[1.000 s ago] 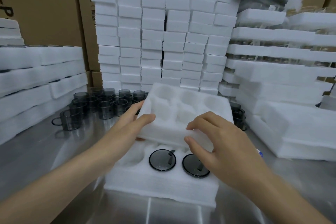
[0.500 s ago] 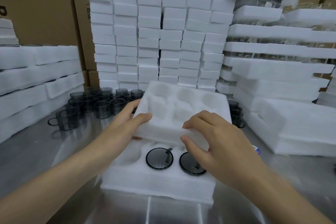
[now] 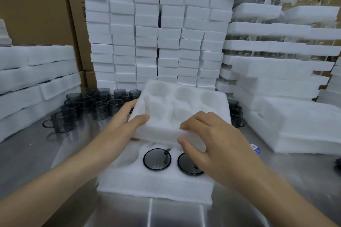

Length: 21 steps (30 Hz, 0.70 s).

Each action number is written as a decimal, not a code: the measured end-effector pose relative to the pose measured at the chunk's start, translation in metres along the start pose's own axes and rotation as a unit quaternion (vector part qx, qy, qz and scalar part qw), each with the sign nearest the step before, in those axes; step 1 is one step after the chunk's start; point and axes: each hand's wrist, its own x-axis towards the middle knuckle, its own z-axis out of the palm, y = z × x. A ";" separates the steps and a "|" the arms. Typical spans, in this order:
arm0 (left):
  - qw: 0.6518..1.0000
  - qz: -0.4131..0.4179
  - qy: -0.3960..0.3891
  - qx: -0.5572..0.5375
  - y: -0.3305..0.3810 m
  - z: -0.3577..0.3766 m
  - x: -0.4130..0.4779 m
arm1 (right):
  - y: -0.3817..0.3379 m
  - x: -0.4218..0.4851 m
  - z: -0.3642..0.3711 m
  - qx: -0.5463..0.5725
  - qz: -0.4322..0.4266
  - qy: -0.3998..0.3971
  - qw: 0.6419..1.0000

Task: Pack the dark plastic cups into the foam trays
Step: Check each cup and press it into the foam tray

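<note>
At the far left, stacked foam slabs (image 3: 36, 72) are lying along the edge of the steel table (image 3: 27, 153), and just beside them a cluster of loose dark cups (image 3: 88, 105) is standing upright on the metal, the nearest showing its handle. The left hand (image 3: 125, 125) is gripping the left edge of the upper foam tray (image 3: 184, 101), thumb lying on top and fingers curling beneath. That tray, pockets facing up, is being held over the far part of the lower foam tray (image 3: 156, 184), which is sitting on the table; whether the two are touching cannot be told. In the lower tray's near row, one cup (image 3: 157, 159) and a second cup (image 3: 188, 167) are sitting in neighbouring pockets, the second partly hidden by the right hand (image 3: 212, 143). That hand is pinching the upper tray's near edge, fingers curling over the top and thumb pressing the front face. Behind, a wall of foam blocks (image 3: 156, 33) is standing against cardboard boxes (image 3: 36, 5). To the right, more cups (image 3: 235, 114) are standing beside layered foam stacks (image 3: 295, 125).
</note>
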 end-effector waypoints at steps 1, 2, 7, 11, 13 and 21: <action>1.000 0.002 0.001 0.002 0.000 0.000 0.000 | 0.000 0.000 0.000 0.000 0.000 0.000 1.000; 1.000 0.004 0.002 0.003 -0.001 0.000 -0.001 | 0.000 0.000 0.001 0.000 0.001 -0.001 1.000; 1.000 0.007 0.006 0.008 -0.001 0.000 -0.001 | 0.000 0.000 0.003 -0.001 0.001 0.002 1.000; 1.000 0.007 0.007 0.010 0.001 0.002 -0.001 | 0.002 0.000 0.004 0.001 0.000 0.006 1.000; 1.000 0.008 0.009 0.014 0.001 0.002 -0.001 | 0.002 0.000 0.004 0.001 -0.001 0.008 1.000; 1.000 0.015 0.001 0.025 0.000 0.001 0.000 | 0.002 0.000 0.004 0.002 -0.004 0.011 1.000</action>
